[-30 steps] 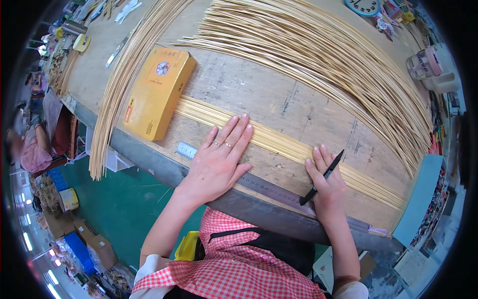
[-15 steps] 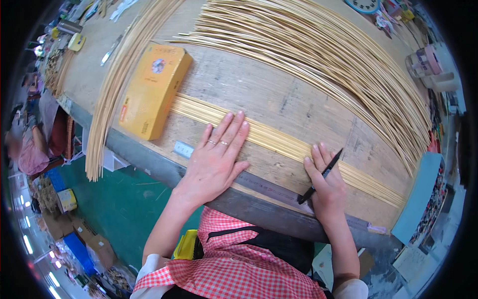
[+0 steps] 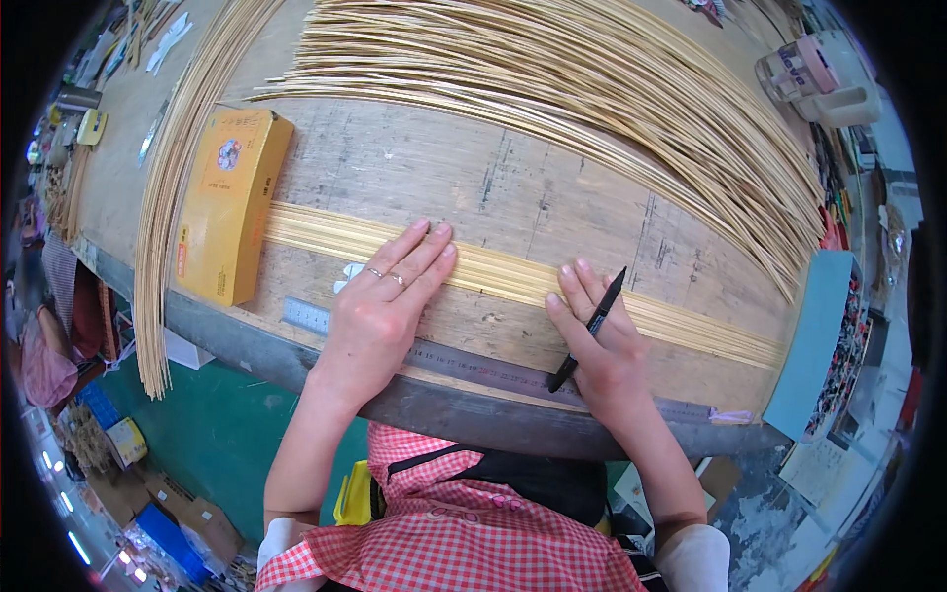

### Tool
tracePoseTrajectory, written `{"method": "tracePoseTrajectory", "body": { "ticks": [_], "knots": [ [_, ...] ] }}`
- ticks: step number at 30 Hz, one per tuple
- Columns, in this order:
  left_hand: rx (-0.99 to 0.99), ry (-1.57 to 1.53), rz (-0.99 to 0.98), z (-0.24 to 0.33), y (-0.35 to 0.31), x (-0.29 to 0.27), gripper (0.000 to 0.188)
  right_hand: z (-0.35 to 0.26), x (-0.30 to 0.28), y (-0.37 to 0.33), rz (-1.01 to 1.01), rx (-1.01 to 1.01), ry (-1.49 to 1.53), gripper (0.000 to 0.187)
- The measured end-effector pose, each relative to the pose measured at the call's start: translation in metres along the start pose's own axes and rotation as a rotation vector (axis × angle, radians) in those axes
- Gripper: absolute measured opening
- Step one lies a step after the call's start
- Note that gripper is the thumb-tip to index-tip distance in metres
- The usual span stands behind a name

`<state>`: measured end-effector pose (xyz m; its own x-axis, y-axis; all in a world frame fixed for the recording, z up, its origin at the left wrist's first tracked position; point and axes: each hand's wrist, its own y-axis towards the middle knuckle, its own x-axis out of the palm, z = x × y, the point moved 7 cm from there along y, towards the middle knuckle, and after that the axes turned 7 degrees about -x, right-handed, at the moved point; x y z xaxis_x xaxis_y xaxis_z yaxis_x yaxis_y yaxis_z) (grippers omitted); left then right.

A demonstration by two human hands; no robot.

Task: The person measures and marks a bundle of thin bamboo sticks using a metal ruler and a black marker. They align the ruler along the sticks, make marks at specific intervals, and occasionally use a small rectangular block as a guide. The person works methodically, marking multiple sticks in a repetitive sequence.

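A flat row of thin pale wooden sticks [image 3: 503, 273] runs across the wooden table, its left end meeting a yellow box [image 3: 219, 212]. My left hand [image 3: 378, 314] rests on this row with its fingers stretched out. Two of its fingers wear rings. Farther right along the same row, my right hand [image 3: 614, 357] touches the sticks with its fingertips. It also grips a black marker pen [image 3: 604, 304], which slants up and to the right between thumb and fingers. Nearer to me, a metal ruler [image 3: 473, 367] lies along the table's front edge, partly covered by my left wrist.
A large pile of long sticks [image 3: 552, 89] spreads over the far side. Another long bundle [image 3: 163, 217] hangs over the front edge at left. A teal box [image 3: 811, 340] stands at the right end, with a clear plastic jug [image 3: 838, 94] beyond it.
The view has shifted, so the table's things sit farther left in the picture. My hands appear slightly closer together along the sticks. The marker pen stays in my right hand.
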<state>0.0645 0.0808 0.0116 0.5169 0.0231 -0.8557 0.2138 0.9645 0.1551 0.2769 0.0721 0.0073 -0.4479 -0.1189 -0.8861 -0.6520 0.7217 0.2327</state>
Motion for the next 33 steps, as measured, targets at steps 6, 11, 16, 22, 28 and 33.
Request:
{"method": "tracePoseTrajectory", "body": {
  "ticks": [6, 11, 16, 22, 28, 33],
  "knots": [
    [-0.017, -0.005, 0.020, -0.001, -0.001, -0.005, 0.050, 0.001, 0.001, 0.000, -0.009, -0.008, 0.042, 0.038],
    [-0.192, -0.013, 0.161, -0.018, -0.011, -0.041, 0.045, 0.001, 0.005, -0.001, -0.010, 0.000, 0.009, 0.037],
    [-0.353, 0.109, 0.262, -0.047, -0.047, -0.073, 0.040, -0.002, 0.005, 0.000, -0.005, 0.016, -0.002, 0.035],
    [-0.270, 0.040, 0.152, -0.015, -0.039, -0.047, 0.033, 0.000, 0.001, -0.002, -0.014, -0.034, 0.030, 0.038],
    [0.002, -0.161, -0.028, 0.050, -0.011, -0.001, 0.033, 0.001, -0.001, -0.001, 0.058, -0.052, 0.045, 0.043],
    [0.007, -0.143, -0.026, 0.056, -0.004, 0.004, 0.030, 0.002, 0.001, -0.004, 0.097, -0.052, 0.046, 0.043]
  ]
}}
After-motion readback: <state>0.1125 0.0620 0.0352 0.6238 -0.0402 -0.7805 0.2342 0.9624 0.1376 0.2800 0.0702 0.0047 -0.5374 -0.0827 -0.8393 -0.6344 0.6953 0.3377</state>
